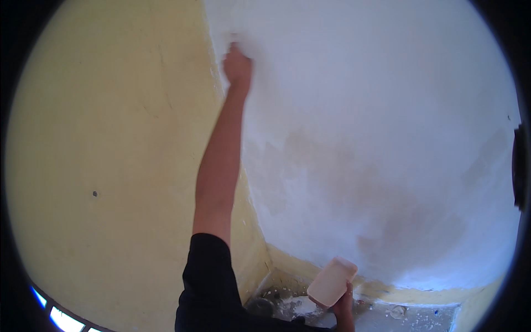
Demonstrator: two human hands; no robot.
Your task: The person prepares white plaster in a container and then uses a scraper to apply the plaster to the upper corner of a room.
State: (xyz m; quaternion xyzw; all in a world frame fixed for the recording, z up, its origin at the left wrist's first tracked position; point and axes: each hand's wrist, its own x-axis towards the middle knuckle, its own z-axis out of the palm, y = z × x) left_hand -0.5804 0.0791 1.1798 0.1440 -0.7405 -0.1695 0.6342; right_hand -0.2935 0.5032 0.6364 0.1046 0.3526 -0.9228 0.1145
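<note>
My left arm stretches up to where a yellow wall [121, 138] meets a white-coated wall [343, 83]. At the white wall, close to the corner line, my left hand [238, 66] is closed. Blur covers its fingertips, and whatever small thing they hold cannot be made out. Low down at the right, my right hand [344, 305] grips a pale pinkish rectangular plastic tub [332, 283] by its side. The tub is tilted, and its contents cannot be told. Darker, damp-looking patches [404, 221] spread over the lower white wall.
Below, the floor [381, 318] is spotted with white splashes. A dark round container [260, 306] stands near the corner. A bare yellowish strip [387, 290] runs along the foot of the white wall. A dark object [519, 166] juts in at the right edge.
</note>
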